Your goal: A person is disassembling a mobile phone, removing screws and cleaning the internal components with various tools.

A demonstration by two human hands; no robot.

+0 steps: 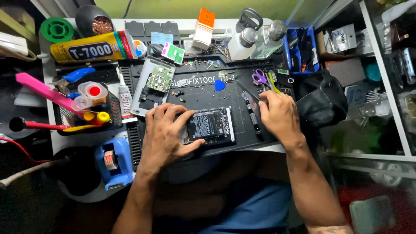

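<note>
Roughly mid-teardown, judging by the layout. The opened phone (211, 125) lay on the black work mat (203, 95), back cover off, battery and internals exposed. A second phone frame (152, 85) sat just up-left of it on the mat, its green circuit board (158, 79) showing, so that unit looked stripped further.

The left hand (167, 134) rested on the opened phone's left end, fingers spread and curved over the edge, thumb along the lower side; it pinned the phone down rather than gripping it. The right hand (279, 115) sat at the mat's right edge, fingers curled down among the tools near the purple-handled scissors (260, 78). Whether it had hold of anything could not be told; the fingertips were hidden. A slim screwdriver (251, 110) lay on the mat between phone and right hand, touched by neither.

Done, as a judgement: back cover removed, small screws and parts scattered loose on the mat above the phone. Left: battery was in place, board not lifted, nothing reassembled.

A blue pick (220, 85) lay above the phone. The big yellow glue tube (93, 48) and the smaller glue tube (124, 102) lay capped at the left, well apart from either hand.
</note>
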